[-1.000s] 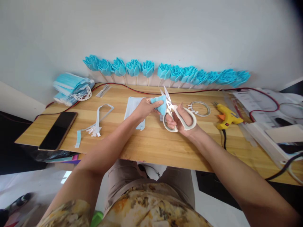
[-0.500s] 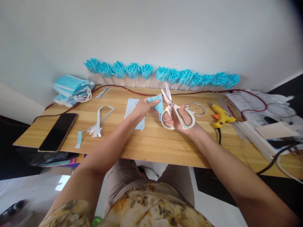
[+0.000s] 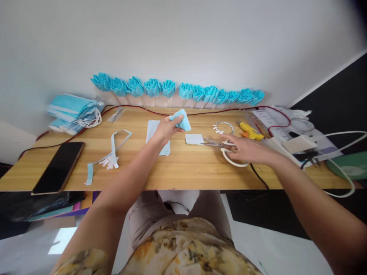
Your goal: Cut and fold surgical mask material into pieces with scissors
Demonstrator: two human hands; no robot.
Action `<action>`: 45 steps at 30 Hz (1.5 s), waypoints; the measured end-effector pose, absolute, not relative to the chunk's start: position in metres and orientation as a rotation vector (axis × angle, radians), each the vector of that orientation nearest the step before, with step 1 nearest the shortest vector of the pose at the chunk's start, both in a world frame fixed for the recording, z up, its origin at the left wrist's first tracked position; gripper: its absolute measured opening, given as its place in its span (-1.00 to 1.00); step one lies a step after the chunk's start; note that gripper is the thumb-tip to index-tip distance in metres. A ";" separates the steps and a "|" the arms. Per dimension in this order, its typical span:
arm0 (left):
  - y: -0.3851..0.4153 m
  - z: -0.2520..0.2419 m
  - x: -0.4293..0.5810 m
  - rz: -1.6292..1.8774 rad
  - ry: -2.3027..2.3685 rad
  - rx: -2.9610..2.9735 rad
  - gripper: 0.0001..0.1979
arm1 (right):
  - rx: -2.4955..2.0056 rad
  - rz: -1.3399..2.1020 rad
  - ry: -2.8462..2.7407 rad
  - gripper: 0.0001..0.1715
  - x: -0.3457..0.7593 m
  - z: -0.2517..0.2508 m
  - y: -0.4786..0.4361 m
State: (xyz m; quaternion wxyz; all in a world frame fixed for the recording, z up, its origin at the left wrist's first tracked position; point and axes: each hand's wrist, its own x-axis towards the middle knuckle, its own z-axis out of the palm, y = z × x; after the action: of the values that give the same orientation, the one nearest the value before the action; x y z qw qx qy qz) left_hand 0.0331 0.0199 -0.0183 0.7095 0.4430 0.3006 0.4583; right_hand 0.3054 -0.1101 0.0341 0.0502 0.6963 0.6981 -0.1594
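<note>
Pinched between the fingers of my left hand (image 3: 168, 129) is a light blue piece of material (image 3: 183, 120), raised over the table. My right hand (image 3: 245, 148) is at the white handles of the scissors (image 3: 222, 144), which are down at the tabletop with the blades pointing left. The blade tips lie by a small pale rectangle (image 3: 194, 139) on the wood. A larger pale blue sheet (image 3: 151, 130) lies flat, partly behind my left hand.
Blue flowers on sticks (image 3: 153, 87) line the wall. Around the table (image 3: 183, 172) are a mask stack (image 3: 69, 109), phone (image 3: 59, 167), cut strips (image 3: 113, 147), tape ring (image 3: 225, 127), yellow glue gun (image 3: 250, 131), cables and a power strip (image 3: 298, 145).
My right hand has moved right and down, lowering the scissors to the table. A small pale rectangle now shows on the wood. The whole view has shifted somewhat.
</note>
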 end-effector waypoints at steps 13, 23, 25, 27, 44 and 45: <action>0.011 -0.012 0.037 0.935 0.557 0.970 -0.67 | 2.178 -0.236 2.429 -0.41 0.282 0.034 -0.104; 0.007 -0.012 0.039 0.921 0.611 1.107 -0.50 | 2.701 -1.777 2.731 -0.60 0.204 -0.008 -0.026; 0.008 -0.012 0.038 0.907 0.670 1.116 -0.50 | 2.861 -1.793 2.677 -0.66 0.204 -0.011 -0.022; 0.008 -0.011 0.037 0.928 0.769 1.094 -0.58 | 2.982 -1.538 2.754 -0.74 0.210 -0.010 -0.022; 0.013 -0.010 0.036 0.937 0.840 0.864 -0.92 | 1.983 0.264 2.729 -0.60 0.289 0.005 -0.111; 0.012 -0.010 0.036 0.919 0.825 0.883 -0.92 | 1.992 0.210 2.628 -0.57 0.305 0.003 -0.118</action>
State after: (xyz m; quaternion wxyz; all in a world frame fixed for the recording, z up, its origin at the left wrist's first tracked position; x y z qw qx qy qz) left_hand 0.0364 0.0115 -0.0101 0.7254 0.4005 0.3742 0.4164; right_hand 0.3051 -0.1183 0.0034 -0.0812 0.6009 0.7927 0.0635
